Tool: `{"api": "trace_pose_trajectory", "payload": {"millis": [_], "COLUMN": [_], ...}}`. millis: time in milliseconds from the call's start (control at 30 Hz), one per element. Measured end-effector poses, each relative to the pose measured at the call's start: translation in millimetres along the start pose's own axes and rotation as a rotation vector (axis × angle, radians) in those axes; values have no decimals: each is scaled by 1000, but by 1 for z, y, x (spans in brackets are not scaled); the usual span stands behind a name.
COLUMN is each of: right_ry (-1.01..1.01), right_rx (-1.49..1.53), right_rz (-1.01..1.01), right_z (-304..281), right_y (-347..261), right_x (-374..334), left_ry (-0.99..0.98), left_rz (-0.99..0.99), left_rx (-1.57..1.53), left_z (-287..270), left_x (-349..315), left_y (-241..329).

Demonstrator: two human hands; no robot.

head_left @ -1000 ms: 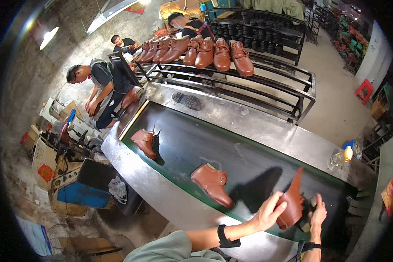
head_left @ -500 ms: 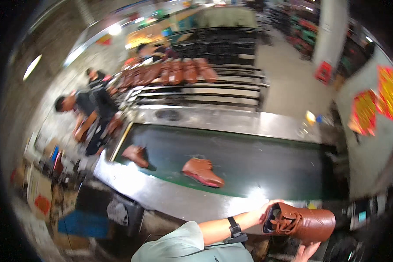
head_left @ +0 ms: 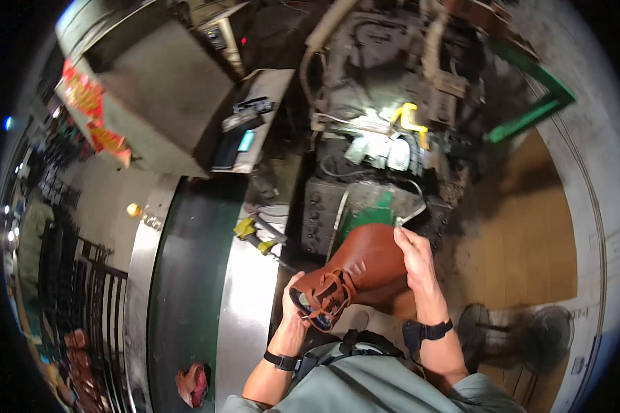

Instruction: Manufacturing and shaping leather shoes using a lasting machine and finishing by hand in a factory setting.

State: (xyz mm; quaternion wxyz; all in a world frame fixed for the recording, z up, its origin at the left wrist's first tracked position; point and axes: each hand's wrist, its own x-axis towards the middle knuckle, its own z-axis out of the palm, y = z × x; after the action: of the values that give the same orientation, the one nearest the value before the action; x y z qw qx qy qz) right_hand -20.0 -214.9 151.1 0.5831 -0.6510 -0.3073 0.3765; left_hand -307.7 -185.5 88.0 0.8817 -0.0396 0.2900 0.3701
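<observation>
A brown leather lace-up boot (head_left: 366,258) is held between my two hands, its laced opening toward my left and its broad toe end pointing away to the right. My left hand (head_left: 294,303) grips it at the opening, beside the laces; part of those fingers is hidden behind the leather. Along the toe end, my right hand (head_left: 415,258) is closed on the edge with the thumb on top. Just beyond the boot stands a dark machine (head_left: 386,89) with a lit metal working part (head_left: 386,151) and a green plate (head_left: 368,215) below it.
To my left runs a dark conveyor belt (head_left: 186,275) with metal edges, carrying another brown boot (head_left: 194,384). A yellow-handled tool (head_left: 255,237) lies on the near metal edge. A green metal frame (head_left: 537,96) juts out at the far right, above brown cardboard (head_left: 523,227).
My view has swung right, from the conveyor to the machine. The boot has come along in both hands and now lies in front of me, its toe end toward the machine.
</observation>
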Motion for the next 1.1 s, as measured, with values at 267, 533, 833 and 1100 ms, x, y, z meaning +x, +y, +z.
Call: {"api": "trace_pose_trajectory", "payload": {"millis": [267,533,833,1100], "right_ry": [359,374,287,310], "right_rx": [-303,-375,-103,541], "right_rz": [-65,-146,-46,412], "right_z": [-58,-54,-27,-31], "right_y": [38,53,-35,27], "right_x": [64,111,193,182], "left_ry": [169,227,-330,-258], "left_rz": [-158,-150,21,167], "left_rx": [137,191,935,775], "left_z": [33,42,166,177], "left_x": [59,77,188,272], "left_y": [-53,-55,-26,-35]}}
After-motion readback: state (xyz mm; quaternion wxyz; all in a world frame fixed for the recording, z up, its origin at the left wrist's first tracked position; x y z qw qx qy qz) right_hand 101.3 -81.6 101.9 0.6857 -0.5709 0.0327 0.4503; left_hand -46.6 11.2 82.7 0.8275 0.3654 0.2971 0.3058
